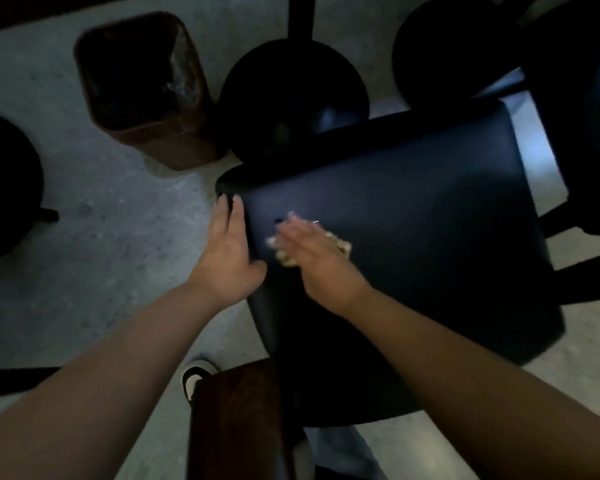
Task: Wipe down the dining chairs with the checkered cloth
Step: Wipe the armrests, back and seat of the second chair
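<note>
While the checkered cloth (309, 249) lies bunched on the dark chair seat (413, 220) near its left edge, the wiping step appears to be in progress. The right hand (312, 251) presses it flat, fingers straight. The left hand (227, 251) grips the seat's left edge, thumb on top. The next stroke likely calls for sweeping the cloth across the unwiped right side. A brown bin (146, 88) stands beyond.

Checkered cloth (340, 244) mostly hidden beneath the right hand (314, 252); its pattern is too blurred to read. Left hand (227, 252) fingertips curl out of sight over the chair seat (413, 216) edge. Bin (142, 84) interior lost in shadow. Round stools cut by upper and left edges.
</note>
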